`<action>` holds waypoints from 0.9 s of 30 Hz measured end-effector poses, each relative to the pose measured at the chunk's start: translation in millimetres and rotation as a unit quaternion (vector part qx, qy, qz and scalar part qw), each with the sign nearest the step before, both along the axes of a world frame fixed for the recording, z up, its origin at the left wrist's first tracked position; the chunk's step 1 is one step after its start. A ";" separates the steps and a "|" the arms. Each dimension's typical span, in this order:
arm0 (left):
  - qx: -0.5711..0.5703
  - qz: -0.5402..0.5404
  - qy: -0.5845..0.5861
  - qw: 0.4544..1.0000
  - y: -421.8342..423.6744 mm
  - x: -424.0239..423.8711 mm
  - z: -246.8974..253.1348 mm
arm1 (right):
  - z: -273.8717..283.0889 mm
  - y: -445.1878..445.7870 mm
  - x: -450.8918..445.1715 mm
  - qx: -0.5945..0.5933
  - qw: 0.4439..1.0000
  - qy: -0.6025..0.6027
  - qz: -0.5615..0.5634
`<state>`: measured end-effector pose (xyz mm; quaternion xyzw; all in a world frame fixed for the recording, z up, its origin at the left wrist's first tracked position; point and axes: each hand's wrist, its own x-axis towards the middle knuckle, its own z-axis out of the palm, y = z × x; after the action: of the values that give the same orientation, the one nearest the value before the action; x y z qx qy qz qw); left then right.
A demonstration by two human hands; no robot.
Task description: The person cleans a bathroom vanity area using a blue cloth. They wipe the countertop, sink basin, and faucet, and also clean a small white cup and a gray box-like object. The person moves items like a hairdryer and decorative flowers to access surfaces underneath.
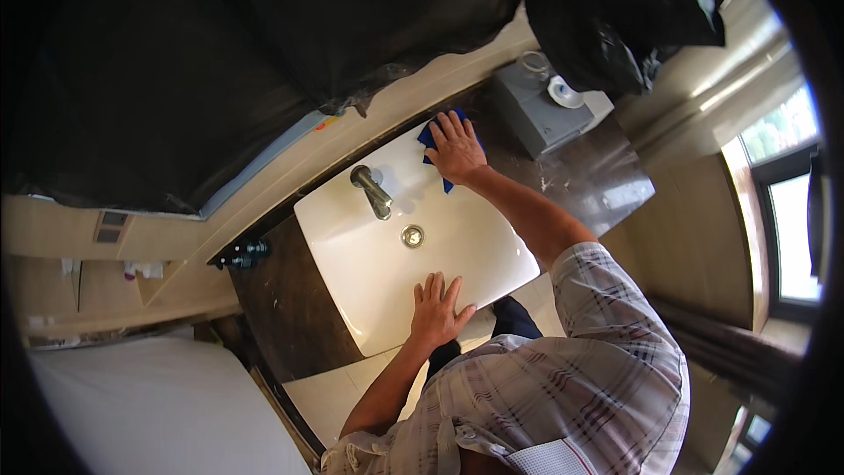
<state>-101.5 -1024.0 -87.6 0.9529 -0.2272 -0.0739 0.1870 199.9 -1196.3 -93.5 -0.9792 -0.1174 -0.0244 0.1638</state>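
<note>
A white rectangular ceramic washbasin (330, 251) lies before me, set in a dark countertop. My right hand (457, 150) is pressed flat over a blue cloth (428, 138) on the basin's back right corner, and the cloth's edges show around the fingers. On the front rim rests my left hand (438, 316), empty, with its fingers spread. A metal faucet (373, 192) rises from the back of the basin and reaches over the bowl. Near the bowl's middle is a round metal drain (413, 236).
A grey box (541, 120) with a white object (564, 91) on top stands on the dark countertop (290, 310) at right. Dark bottles (247, 254) stand at left. Black plastic sheeting (264, 46) hangs behind the basin. A white-covered surface (158, 402) is lower left.
</note>
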 end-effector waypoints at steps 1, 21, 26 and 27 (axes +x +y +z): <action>-0.002 0.007 0.005 1.000 -1.0 0.2 1.1 | -1.9 10.2 4.8 -0.004 0.999 -0.007 0.040; -0.027 0.033 -0.006 0.999 0.3 0.1 -1.3 | -8.1 -24.5 -19.8 0.035 0.999 -0.014 0.024; -0.046 0.046 -0.005 0.998 0.6 -3.1 -0.2 | -14.3 -31.1 -84.1 -0.177 0.978 -0.060 0.090; -0.052 0.047 -0.010 0.997 1.4 -3.3 0.3 | -10.9 -29.1 -91.5 -0.182 0.977 -0.051 0.098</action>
<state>-104.9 -1022.6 -87.3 0.9522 -0.1871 -0.0439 0.2374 108.4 -1225.4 -104.4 -0.9738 -0.2233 -0.0367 -0.0223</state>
